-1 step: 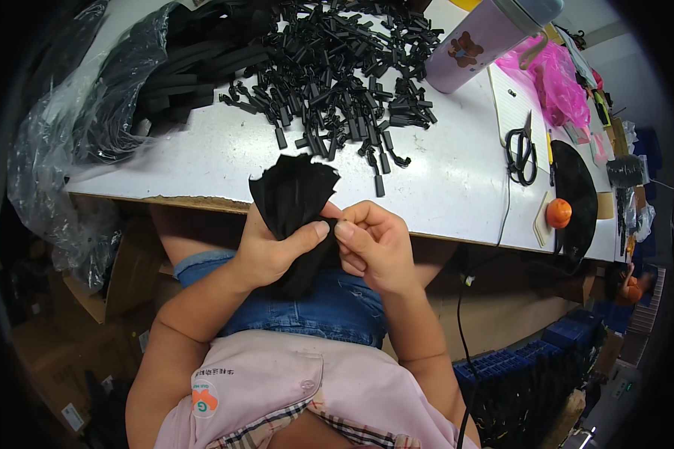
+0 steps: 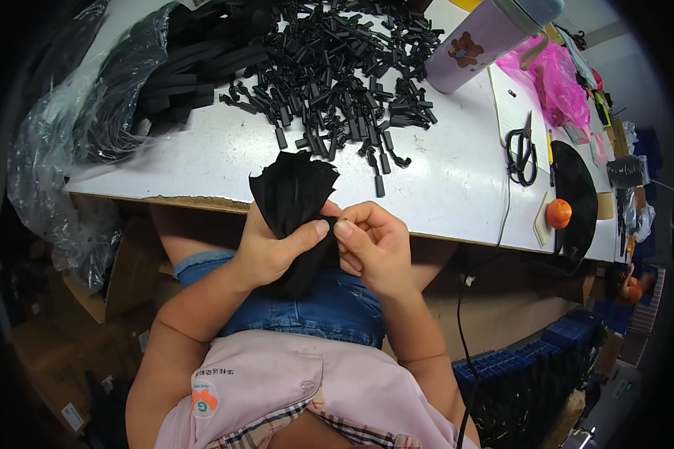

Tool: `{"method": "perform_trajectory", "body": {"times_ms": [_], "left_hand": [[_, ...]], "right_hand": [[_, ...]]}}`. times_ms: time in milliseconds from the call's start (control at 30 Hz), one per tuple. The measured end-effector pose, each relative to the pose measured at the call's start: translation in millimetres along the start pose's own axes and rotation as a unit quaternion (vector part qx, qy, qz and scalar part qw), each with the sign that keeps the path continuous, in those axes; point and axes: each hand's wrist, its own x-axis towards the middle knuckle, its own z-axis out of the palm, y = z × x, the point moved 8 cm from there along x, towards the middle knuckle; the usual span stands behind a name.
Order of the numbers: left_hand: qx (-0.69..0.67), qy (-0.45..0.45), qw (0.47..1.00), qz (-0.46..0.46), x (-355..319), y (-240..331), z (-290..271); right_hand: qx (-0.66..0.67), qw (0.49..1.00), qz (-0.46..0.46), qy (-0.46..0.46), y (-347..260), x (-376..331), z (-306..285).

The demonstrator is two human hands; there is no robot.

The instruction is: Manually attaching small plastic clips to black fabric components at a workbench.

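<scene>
At the far left a clear plastic bag [image 2: 60,142] droops over the edge of the white surface [image 2: 442,172], with black strips [image 2: 180,75] spilling out of it. Next to those lies a heap of small black clips [image 2: 337,67], scattered toward me. Below the heap, at the near edge, I hold a bundle of black straps [image 2: 292,194] fanned out upward. My left hand [image 2: 273,247] wraps round the bundle, its fingers closed on it and the thumb pressed across the front. My right hand [image 2: 371,243] sits just beside, thumb and forefinger pinching the bundle's edge, touching my left thumb. Farther right stands a lilac cup [image 2: 475,45] lying tilted, then black scissors [image 2: 520,153], a pink bag [image 2: 550,82], a black disc [image 2: 577,194] and an orange ball [image 2: 559,213] near the surface's right edge.
</scene>
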Motion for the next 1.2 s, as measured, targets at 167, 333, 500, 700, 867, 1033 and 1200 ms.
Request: {"method": "perform_trajectory", "body": {"times_ms": [167,333,500,700,867,1033,1200], "left_hand": [[-0.025,0.053,0.998,0.008,-1.0,-1.6,0.0],[-0.022,0.054,0.998,0.003,-2.4,1.2,1.9],[-0.04,0.038,0.998,-0.017,-3.2,-1.2,2.2],[-0.015,0.056,0.998,-0.002,-5.6,0.5,2.3],[0.044,0.032,0.998,0.04,-5.4,7.0,0.6],[0.114,-0.013,0.991,0.064,-2.6,14.2,-0.1],[-0.037,-0.009,0.999,-0.033,-1.7,1.6,3.0]], "right_hand": [[-0.046,0.987,-0.119,0.098,-2.5,-6.0,-1.3],[0.129,0.99,-0.037,0.033,10.9,0.9,-1.2],[0.12,0.993,0.002,-0.001,7.5,1.8,-0.5],[-0.051,0.987,-0.134,0.065,-4.5,-5.3,0.9],[-0.113,0.982,-0.148,0.028,-7.7,-5.1,2.1],[-0.006,0.998,-0.059,-0.011,4.7,-3.5,0.8],[-0.231,0.931,-0.277,0.064,-19.6,-12.1,-0.5]]}}
